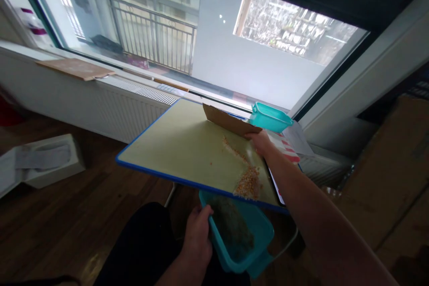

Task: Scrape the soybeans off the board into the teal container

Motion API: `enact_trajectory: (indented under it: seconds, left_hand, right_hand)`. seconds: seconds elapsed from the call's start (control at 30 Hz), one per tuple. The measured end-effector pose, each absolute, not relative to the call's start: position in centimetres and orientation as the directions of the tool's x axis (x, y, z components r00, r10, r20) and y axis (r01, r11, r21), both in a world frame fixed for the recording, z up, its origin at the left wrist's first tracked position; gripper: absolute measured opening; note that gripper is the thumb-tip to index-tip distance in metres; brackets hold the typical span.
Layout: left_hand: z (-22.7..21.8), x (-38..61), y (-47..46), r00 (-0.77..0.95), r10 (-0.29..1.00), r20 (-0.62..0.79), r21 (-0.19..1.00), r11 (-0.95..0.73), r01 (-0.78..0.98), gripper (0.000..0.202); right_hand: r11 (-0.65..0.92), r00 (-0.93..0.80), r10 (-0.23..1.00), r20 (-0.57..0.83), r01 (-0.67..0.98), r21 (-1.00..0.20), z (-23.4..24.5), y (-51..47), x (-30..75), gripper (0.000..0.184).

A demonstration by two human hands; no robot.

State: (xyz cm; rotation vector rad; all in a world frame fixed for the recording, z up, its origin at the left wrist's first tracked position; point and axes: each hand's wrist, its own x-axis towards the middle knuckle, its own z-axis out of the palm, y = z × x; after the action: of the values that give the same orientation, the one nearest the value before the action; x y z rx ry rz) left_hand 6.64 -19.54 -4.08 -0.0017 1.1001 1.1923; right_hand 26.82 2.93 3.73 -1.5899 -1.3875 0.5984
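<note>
A small table [174, 147] with a pale green top and blue edge stands under the window. Yellow grains [248, 183] lie in a heap at its near right edge, with a thin trail running back from them. My right hand [259, 140] grips a brown cardboard piece [228, 120] that stands on edge on the tabletop behind the trail. My left hand [197, 230] holds the rim of a teal plastic bin [250, 241] just below the table edge, under the heap. Dark grainy material lies inside the bin.
A second teal container [270, 117] sits at the table's far right corner beside a red-and-white paper [286, 147]. A radiator [100, 107] runs under the window. A white box [40, 163] lies on the wooden floor at left. Cardboard boxes [392, 178] stand at right.
</note>
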Motion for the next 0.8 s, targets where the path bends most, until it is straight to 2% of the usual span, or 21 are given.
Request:
enact_trajectory:
  seconds: [0.2, 0.3, 0.43, 0.6, 0.8]
  left_hand:
    - [-4.6, 5.2, -19.4, -0.105, 0.702, -0.704, 0.534, 0.426, -0.731, 0.011]
    - [-5.1, 4.5, -19.5, -0.108, 0.687, -0.719, 0.515, 0.423, -0.746, 0.011]
    - [-5.2, 3.7, -19.8, -0.131, 0.699, -0.703, 0.521, 0.381, -0.764, 0.013]
    - [-3.8, 3.0, -20.3, -0.192, 0.697, -0.691, 0.566, 0.356, -0.743, 0.012]
    - [-3.4, 2.8, -20.1, -0.205, 0.699, -0.685, 0.581, 0.354, -0.733, 0.012]
  right_hand:
    - [0.136, 0.118, 0.971, 0.209, 0.448, -0.884, 2.5, 2.3, 28.6, 0.032]
    - [0.129, 0.065, 0.983, 0.17, 0.409, -0.904, 2.7, 1.3, 28.9, 0.029]
    - [0.09, 0.05, 0.991, 0.125, 0.445, -0.891, 3.3, -0.3, 28.9, 0.029]
    - [0.153, -0.027, 0.986, 0.165, 0.54, -0.828, 3.9, -1.6, 29.2, 0.027]
    - [0.174, -0.11, 0.984, 0.137, 0.506, -0.844, 3.7, -2.2, 29.8, 0.031]
